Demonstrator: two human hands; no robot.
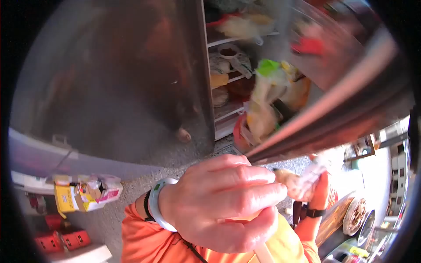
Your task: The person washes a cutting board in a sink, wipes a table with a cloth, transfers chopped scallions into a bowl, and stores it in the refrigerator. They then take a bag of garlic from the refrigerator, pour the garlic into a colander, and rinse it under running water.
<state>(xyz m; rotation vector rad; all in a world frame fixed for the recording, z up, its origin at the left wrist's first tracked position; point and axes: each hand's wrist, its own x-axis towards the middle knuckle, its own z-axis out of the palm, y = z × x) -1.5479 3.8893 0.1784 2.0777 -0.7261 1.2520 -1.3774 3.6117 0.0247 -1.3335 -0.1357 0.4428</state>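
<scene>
Noted left hand (223, 201) just right of white bangle (162, 204) worn behind it, back turned to camera, fingers half-bent and pointing away from bangle, thumb (259, 230) below them. Could not see palm. Recorded orange left sleeve (139, 239) below and left of bangle. Logged right hand (323, 188) well right of bangle, strongly lit; could not make out finger pose. Saw dark strap (315, 213) on right wrist, slightly lower than bangle.
</scene>
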